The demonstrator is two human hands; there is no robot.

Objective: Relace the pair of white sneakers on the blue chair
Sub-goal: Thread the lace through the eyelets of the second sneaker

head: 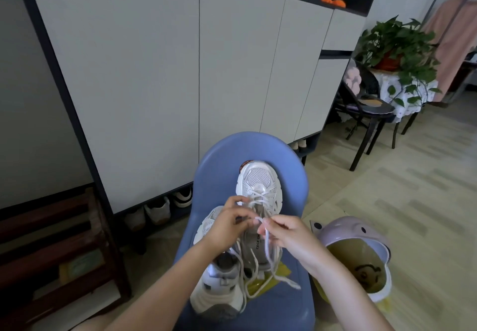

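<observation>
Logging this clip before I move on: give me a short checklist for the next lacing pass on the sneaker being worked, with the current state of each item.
1. Both sneakers on the blue chair: ok.
2. Right hand pinches the white lace: ok.
3. Left hand at the eyelets of the far sneaker: ok, though whether it holds lace, cannot tell.
4. Next eyelet identified: cannot tell, fingers hide it.
5. Loose lace ends free of the near sneaker: not ok, they trail across it and the yellow item.
</observation>
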